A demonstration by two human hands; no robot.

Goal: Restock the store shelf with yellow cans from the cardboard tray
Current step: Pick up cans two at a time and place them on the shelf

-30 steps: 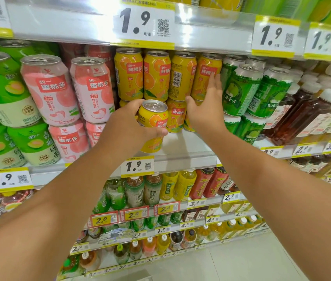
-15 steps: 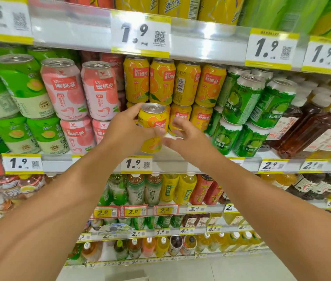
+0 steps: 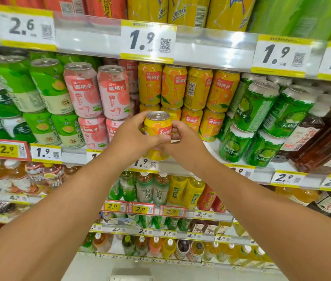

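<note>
Both hands clasped one yellow can (image 3: 157,126): left hand (image 3: 132,136) wrapped its side, right hand (image 3: 183,145) pinched low. Can was upright, just before the stacked orange cans (image 3: 191,89). Best: keep it level, slide it rearward into the gap behind the grip, label outward.

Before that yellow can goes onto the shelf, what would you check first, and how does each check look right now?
1. Held yellow can gripped by left hand and right hand: ok.
2. Can upright, lid on top: ok.
3. Can in front of the stacked yellow cans: ok.
4. Free slot in that stack: cannot tell, hands hide the front.
5. Pink cans and green cans apart from the held can: ok.
</note>
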